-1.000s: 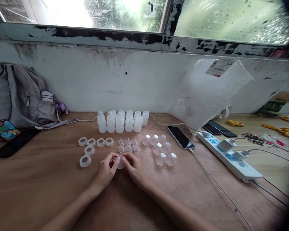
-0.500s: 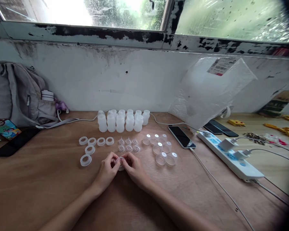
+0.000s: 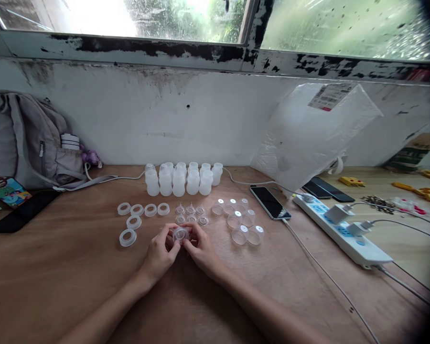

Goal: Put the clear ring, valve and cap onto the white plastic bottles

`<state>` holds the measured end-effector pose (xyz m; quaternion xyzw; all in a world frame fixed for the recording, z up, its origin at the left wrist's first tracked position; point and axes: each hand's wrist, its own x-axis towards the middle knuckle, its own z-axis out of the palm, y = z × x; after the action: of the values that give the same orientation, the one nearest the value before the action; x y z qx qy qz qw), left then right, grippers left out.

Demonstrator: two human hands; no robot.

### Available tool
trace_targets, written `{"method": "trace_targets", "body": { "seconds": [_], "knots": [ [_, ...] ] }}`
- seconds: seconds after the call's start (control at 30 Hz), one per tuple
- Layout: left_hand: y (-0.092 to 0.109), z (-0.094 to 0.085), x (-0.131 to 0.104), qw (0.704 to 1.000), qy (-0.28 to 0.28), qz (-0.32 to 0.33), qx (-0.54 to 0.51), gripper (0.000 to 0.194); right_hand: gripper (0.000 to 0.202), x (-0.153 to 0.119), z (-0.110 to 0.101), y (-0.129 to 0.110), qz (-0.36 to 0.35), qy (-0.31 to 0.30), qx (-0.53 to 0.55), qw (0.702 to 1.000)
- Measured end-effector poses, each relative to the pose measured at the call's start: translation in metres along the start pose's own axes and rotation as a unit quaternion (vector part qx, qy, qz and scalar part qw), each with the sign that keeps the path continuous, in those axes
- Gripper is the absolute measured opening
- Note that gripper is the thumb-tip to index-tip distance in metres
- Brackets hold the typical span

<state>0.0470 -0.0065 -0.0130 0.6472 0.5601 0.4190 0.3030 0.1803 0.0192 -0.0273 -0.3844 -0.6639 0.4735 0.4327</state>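
My left hand (image 3: 160,249) and my right hand (image 3: 202,249) are closed from both sides on a translucent bottle collar ring (image 3: 180,234). Its round opening is tilted up toward me; a clear part seems to sit inside, too small to make out surely. Thumbs press the near edge while the other fingers curl around the far side. Just beyond my fingertips stand clear bottle nipples (image 3: 189,210) in two rows. More collar rings (image 3: 127,238) lie to the left. Clear domed caps (image 3: 240,235) are grouped to the right.
Several frosted baby bottles (image 3: 179,184) stand near the wall. A phone (image 3: 270,202) on a cable and a power strip (image 3: 358,251) with plugs lie on the right. At left are a grey backpack (image 3: 32,138) and a dark flat object (image 3: 23,212).
Both hands have turned the collar ring so that its opening now faces up toward me. Before, it was mostly hidden under my fingertips. The parts on the table have stayed put.
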Motion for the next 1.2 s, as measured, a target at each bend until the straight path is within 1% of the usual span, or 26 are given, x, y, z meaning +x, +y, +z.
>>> {"method": "trace_targets", "body": {
  "seconds": [0.33, 0.67, 1.0, 1.2],
  "knots": [
    [-0.0025, 0.0018, -0.0001, 1.000, 0.003, 0.010, 0.024, 0.021, 0.016, 0.0003, 0.0010, -0.0004, -0.003, -0.002, -0.013, 1.000],
    [-0.0027, 0.0009, 0.0013, 1.000, 0.005, -0.005, 0.018, 0.019, 0.017, 0.0011, 0.0031, 0.0032, -0.026, 0.007, -0.022, 0.999],
    [-0.0045, 0.0009, 0.0011, 1.000, -0.002, -0.013, 0.012, 0.018, 0.016, 0.0018, 0.0034, 0.0024, -0.025, 0.012, -0.023, 0.999],
    [-0.0020, 0.0012, 0.0009, 1.000, -0.004, -0.016, 0.025, 0.015, 0.017, 0.0016, 0.0038, 0.0025, -0.029, 0.006, -0.026, 0.999]
  ]
}}
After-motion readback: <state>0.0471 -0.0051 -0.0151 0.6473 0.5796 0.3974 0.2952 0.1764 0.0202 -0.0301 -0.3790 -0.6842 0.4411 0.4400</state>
